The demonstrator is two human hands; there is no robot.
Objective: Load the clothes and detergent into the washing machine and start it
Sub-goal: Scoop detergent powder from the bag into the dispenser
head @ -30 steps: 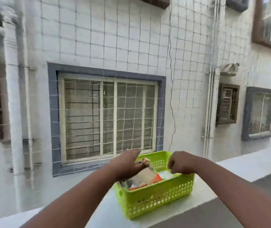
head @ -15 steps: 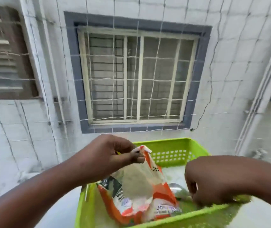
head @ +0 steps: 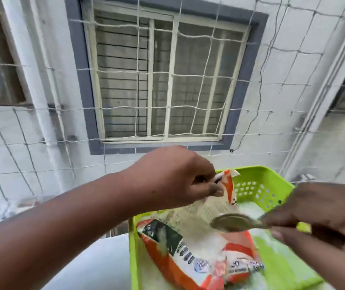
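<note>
An orange and white detergent bag (head: 201,254) stands in a lime green plastic basket (head: 257,185) on a white ledge. My left hand (head: 173,176) pinches the bag's torn top edge and holds it up. My right hand (head: 322,218) grips the handle of a metal spoon (head: 232,223), whose bowl hovers over the bag's open mouth. White powder lies loose on the basket floor. No washing machine or clothes are in view.
A white ledge (head: 96,262) carries the basket. Beyond it hangs a rope safety net (head: 167,88) in front of a tiled wall with a barred, grey-framed window (head: 163,80). White pipes (head: 41,91) run down the wall at left and right.
My right hand has lifted the spoon out of the basket's right side and brought it over the bag. My left hand raised the bag's top a little. The camera moved closer.
</note>
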